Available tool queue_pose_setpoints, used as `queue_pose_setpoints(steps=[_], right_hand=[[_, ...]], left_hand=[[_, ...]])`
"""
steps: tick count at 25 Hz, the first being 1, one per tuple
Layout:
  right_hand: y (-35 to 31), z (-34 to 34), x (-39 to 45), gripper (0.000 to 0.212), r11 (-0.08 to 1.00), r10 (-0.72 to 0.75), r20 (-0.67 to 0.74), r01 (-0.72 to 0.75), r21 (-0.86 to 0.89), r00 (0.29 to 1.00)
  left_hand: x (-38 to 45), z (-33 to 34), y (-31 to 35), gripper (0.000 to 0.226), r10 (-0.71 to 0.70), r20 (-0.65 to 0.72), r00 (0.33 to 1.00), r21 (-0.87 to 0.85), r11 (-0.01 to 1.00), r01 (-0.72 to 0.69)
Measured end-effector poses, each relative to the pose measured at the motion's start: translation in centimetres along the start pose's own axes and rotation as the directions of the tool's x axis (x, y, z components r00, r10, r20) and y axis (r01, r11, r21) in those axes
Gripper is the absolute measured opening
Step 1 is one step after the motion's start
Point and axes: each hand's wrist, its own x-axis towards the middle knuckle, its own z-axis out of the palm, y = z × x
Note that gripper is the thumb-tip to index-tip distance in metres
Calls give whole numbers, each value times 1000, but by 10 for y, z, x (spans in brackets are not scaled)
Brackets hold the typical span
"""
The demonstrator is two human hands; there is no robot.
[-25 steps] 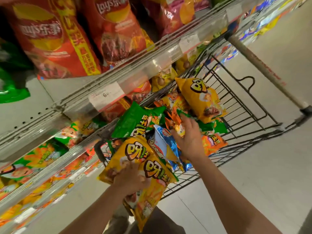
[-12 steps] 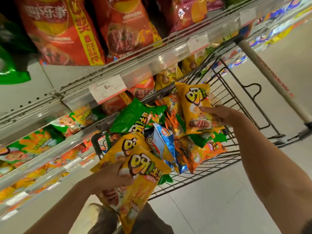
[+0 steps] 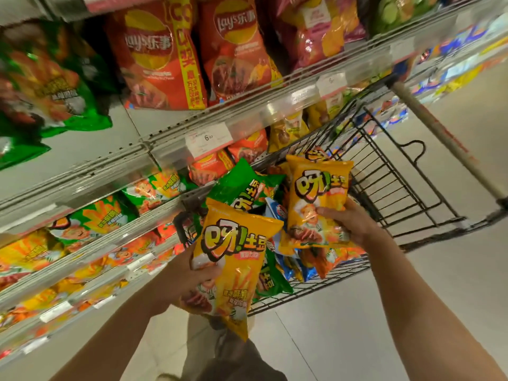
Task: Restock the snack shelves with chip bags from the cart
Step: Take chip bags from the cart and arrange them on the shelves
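Grip, head view: left hand (image 3: 189, 273) is clamped on a yellow chip bag (image 3: 236, 259), thumb across the bag's front, fingers behind; bag held upright-ish, tilted, in front of the cart's near corner. Right hand (image 3: 349, 224) pinches a second yellow bag (image 3: 316, 199) at its lower right edge, fingers curled round the side; bag is raised above the pile, not resting on it.

Cart (image 3: 398, 188): black wire basket, parked just beside the shelving, handle (image 3: 439, 138) running to the right. Contents incl. a green bag (image 3: 242, 185), a blue bag (image 3: 280, 213) and orange bags (image 3: 330, 259), heaped at the near end; far end of the basket shows bare wire.

Shelves (image 3: 154, 158): upper tier carries large red Lay's bags (image 3: 156, 56) and green bags (image 3: 55, 89) at left. Price tag (image 3: 209, 138) reads 6-something; decimals blurred. Lower tiers hold small green and yellow/orange packs (image 3: 104, 218), detail soft.

Floor (image 3: 343, 312): pale tile.
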Motion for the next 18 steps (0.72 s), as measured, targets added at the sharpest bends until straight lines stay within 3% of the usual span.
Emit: queue_pose_setpoints(steps=[5, 9, 15, 18], right_hand=[[24, 44, -75, 67, 988, -152, -114, 147, -57, 982], [35, 92, -135, 91, 973, -217, -125, 205, -101, 968], [54, 193, -212, 87, 927, -335, -47, 320, -195, 941], [64, 257, -239, 75, 897, -370, 97, 383, -223, 924]], left_hand=[[-39, -10, -7, 60, 140, -42, 989, -81, 986, -143], [-87, -30, -30, 56, 268, -130, 955, -129, 950, -285], [-181, -68, -110, 47, 283, -328, 901, -247, 895, -371], [-238, -95, -160, 40, 266, -427, 864, -286, 867, -408]])
